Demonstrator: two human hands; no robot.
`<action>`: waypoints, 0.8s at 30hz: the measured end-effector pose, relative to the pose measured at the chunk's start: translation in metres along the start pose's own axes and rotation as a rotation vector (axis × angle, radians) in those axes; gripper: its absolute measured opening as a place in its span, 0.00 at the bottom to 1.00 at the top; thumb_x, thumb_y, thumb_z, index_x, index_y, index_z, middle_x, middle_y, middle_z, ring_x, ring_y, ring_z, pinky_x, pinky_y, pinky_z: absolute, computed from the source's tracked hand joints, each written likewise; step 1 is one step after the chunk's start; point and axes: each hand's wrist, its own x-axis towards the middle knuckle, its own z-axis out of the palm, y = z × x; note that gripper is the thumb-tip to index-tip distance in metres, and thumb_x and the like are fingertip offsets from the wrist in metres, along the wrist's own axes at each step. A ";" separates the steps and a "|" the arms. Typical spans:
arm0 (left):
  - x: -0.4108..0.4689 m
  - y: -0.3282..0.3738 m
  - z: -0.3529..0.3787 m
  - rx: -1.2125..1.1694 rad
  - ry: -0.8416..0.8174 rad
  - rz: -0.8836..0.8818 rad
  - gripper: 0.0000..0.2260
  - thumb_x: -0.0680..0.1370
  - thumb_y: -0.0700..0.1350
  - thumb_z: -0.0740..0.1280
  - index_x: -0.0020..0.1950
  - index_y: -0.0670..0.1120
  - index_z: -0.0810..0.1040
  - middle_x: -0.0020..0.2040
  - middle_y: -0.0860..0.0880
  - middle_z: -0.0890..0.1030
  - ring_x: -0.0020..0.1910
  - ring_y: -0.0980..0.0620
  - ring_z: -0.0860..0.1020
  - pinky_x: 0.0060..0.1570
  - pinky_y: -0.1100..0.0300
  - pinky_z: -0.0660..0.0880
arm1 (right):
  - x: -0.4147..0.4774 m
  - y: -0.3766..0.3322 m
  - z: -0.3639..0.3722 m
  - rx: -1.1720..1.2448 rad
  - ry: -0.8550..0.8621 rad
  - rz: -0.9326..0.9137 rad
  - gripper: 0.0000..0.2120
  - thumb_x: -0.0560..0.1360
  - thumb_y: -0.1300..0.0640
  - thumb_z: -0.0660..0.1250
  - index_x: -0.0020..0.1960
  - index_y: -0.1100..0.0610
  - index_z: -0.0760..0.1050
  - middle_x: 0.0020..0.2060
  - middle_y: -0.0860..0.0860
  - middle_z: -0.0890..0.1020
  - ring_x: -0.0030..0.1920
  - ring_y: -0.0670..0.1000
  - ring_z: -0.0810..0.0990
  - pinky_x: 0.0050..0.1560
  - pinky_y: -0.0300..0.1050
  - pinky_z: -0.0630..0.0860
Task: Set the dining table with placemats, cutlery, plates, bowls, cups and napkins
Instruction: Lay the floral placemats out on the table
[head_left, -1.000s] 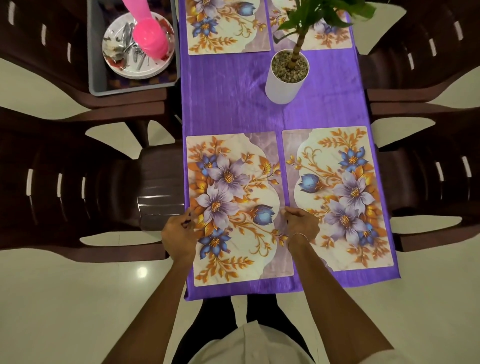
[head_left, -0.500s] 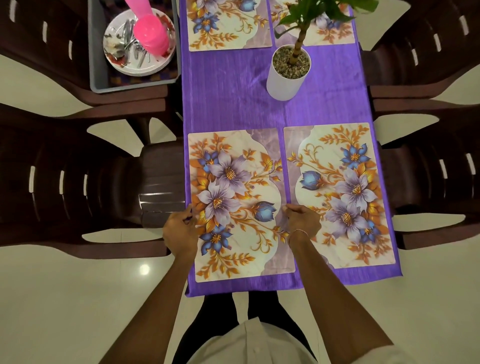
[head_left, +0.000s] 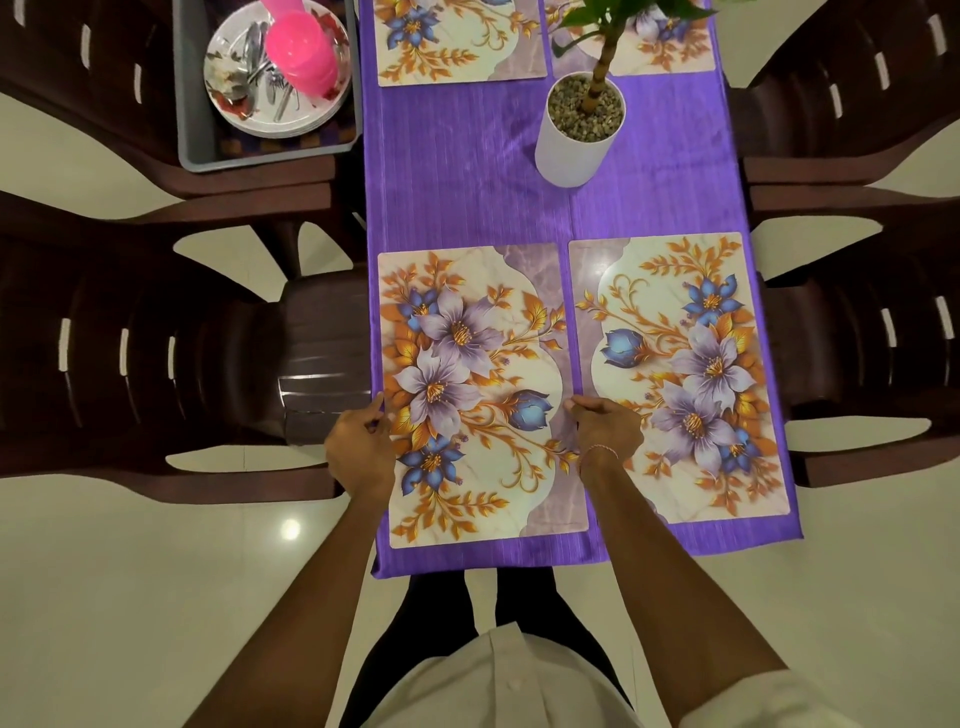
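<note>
A floral placemat (head_left: 478, 364) lies on the near left of the purple tablecloth (head_left: 467, 171). My left hand (head_left: 361, 447) pinches its left edge and my right hand (head_left: 605, 428) pinches its right edge. A second floral placemat (head_left: 685, 322) lies beside it on the right, partly under my right wrist. Two more placemats (head_left: 457, 47) lie at the far end. On a chair at the far left, a grey tub (head_left: 195, 119) holds stacked plates (head_left: 317, 111), cutlery (head_left: 260, 67) and pink cups (head_left: 301, 52).
A white pot with a green plant (head_left: 576, 135) stands mid-table, right of centre. Dark brown plastic chairs (head_left: 156, 353) flank the table on both sides. The floor around is pale tile.
Both hands have stayed on the near left placemat's edges; the mat has hardly shifted. The view has moved slightly.
</note>
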 end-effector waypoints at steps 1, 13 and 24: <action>0.001 -0.001 0.001 0.001 -0.003 0.000 0.17 0.79 0.51 0.72 0.55 0.37 0.85 0.50 0.39 0.86 0.48 0.39 0.84 0.46 0.57 0.73 | 0.000 0.000 0.000 -0.003 -0.001 0.001 0.13 0.74 0.52 0.78 0.54 0.58 0.87 0.48 0.54 0.88 0.47 0.52 0.83 0.59 0.49 0.78; 0.003 -0.005 0.001 0.017 -0.033 0.031 0.16 0.79 0.50 0.73 0.55 0.37 0.85 0.50 0.38 0.86 0.48 0.39 0.84 0.48 0.54 0.75 | 0.000 -0.001 -0.001 0.007 -0.008 -0.005 0.12 0.73 0.53 0.78 0.53 0.58 0.87 0.48 0.54 0.88 0.48 0.53 0.84 0.60 0.51 0.79; 0.004 -0.008 0.002 0.027 -0.041 0.045 0.15 0.79 0.50 0.73 0.55 0.38 0.85 0.49 0.39 0.86 0.46 0.39 0.85 0.47 0.55 0.76 | 0.004 0.000 -0.003 0.016 -0.023 -0.015 0.12 0.74 0.54 0.78 0.54 0.59 0.87 0.49 0.55 0.88 0.48 0.51 0.82 0.60 0.49 0.78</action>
